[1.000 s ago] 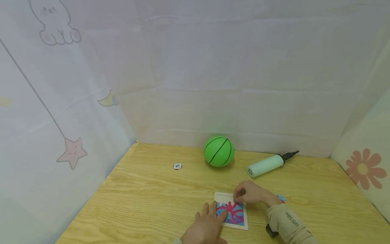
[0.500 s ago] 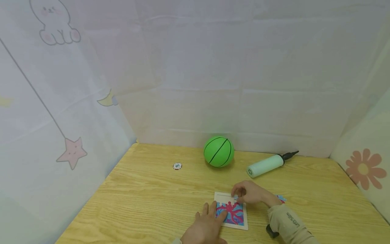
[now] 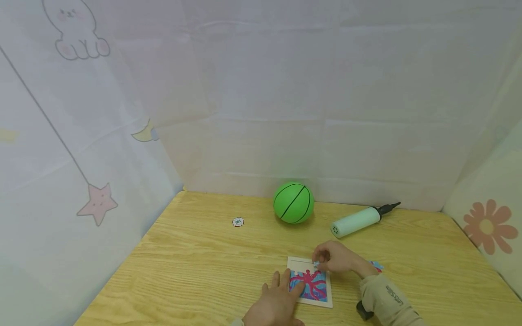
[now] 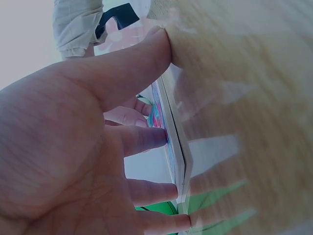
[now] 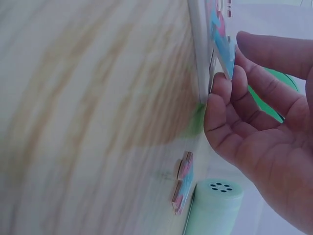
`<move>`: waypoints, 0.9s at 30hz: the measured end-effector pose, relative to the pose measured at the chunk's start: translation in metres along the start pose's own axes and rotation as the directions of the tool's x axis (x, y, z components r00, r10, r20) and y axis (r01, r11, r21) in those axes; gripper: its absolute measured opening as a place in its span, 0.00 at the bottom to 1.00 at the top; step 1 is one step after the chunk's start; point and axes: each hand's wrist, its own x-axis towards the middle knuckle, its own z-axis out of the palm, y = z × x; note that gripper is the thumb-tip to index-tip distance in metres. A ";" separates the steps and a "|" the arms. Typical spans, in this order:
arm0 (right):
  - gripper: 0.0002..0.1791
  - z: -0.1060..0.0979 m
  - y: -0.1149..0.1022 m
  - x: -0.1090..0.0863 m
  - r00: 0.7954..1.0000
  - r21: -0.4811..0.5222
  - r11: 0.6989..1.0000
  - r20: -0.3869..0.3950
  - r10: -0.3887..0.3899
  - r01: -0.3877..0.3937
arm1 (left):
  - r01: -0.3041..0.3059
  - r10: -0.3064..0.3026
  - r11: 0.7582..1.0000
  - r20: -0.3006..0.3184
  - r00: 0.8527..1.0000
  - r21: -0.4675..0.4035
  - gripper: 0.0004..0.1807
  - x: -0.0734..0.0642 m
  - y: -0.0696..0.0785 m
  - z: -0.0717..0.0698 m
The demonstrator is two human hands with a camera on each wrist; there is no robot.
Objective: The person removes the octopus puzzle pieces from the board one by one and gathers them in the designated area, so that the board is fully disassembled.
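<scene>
A jigsaw puzzle [image 3: 310, 284] with a pink octopus on blue lies in a pale tray frame [image 3: 329, 296] near the table's front. My left hand [image 3: 272, 304] rests on its left side, fingers spread and fairly straight; in the left wrist view fingertips [image 4: 159, 137] touch the frame's edge. At the far right corner, my right hand [image 3: 335, 256] pinches a small blue puzzle piece [image 3: 316, 264] over the frame's bare upper strip. The right wrist view shows that piece [image 5: 226, 55] tilted, fingertips behind it and the thumb close by.
Loose puzzle pieces [image 3: 377, 266] lie on the table right of the frame, partly behind the right forearm. Farther back are a green ball [image 3: 293, 202], a pale green hand pump [image 3: 355, 222] with a black nozzle, and a round chip [image 3: 238, 222] marked 100. Printed cloth walls surround the table.
The right fingers have shifted slightly left and back again, and the blue piece now shows between them, tilted up. My left hand keeps its place on the puzzle.
</scene>
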 end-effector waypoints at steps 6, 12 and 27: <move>0.10 0.000 -0.004 -0.002 1.000 0.046 0.999 0.015 -0.011 0.011 | 0.009 -0.009 1.000 0.019 1.000 -0.018 0.43 0.001 0.000 0.000; 0.12 -0.003 -0.012 -0.006 1.000 0.076 0.997 0.004 -0.024 0.024 | 0.002 -0.002 1.000 -0.002 1.000 0.000 0.43 -0.001 0.001 0.000; 0.14 -0.026 -0.005 -0.033 0.994 0.265 0.963 -0.084 0.068 -0.044 | -0.020 0.022 0.999 -0.058 0.998 0.028 0.43 -0.005 0.002 0.001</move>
